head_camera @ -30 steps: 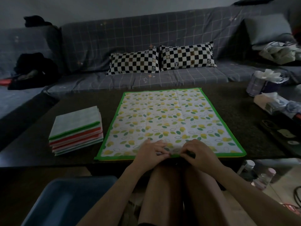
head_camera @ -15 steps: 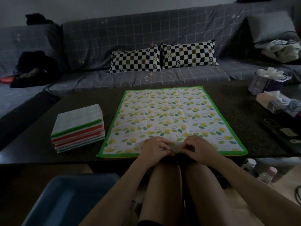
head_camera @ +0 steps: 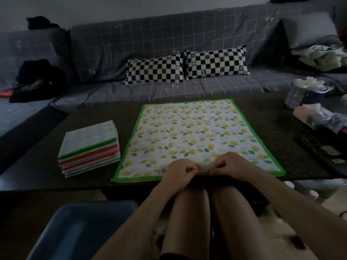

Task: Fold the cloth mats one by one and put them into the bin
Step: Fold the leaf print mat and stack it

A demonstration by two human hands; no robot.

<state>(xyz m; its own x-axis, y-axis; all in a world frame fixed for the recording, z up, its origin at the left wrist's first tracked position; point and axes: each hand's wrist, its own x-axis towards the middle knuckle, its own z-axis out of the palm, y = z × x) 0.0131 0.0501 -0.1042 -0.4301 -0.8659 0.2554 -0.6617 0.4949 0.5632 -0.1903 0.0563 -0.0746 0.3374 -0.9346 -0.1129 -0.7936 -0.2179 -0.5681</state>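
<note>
Dim living room, grey checked sofa (head_camera: 169,34) behind, dark tabletop (head_camera: 281,147) up front. Green-bordered leaf-print mat (head_camera: 189,136) lies flat mid-tabletop, its near hem along the near edge. Stack of folded mats (head_camera: 90,147) sits just beside it toward the left edge, not touching. Blue bin (head_camera: 78,229) is on the floor below the near-left corner; I can't tell if anything's in it. Left hand (head_camera: 180,170) and right hand (head_camera: 232,166) are side by side at the middle of the near hem, fingers curled, each pinching up a bit of cloth; the fabric bunches slightly between them. Forearms come in low over the knees, wrists about level with the tabletop. Looks like the start of the first fold. My take: that grip is too central, so slide the hands outward to the near corners, lift the hem evenly, carry it to the far hem, match the green borders, then press the crease flat.
</note>
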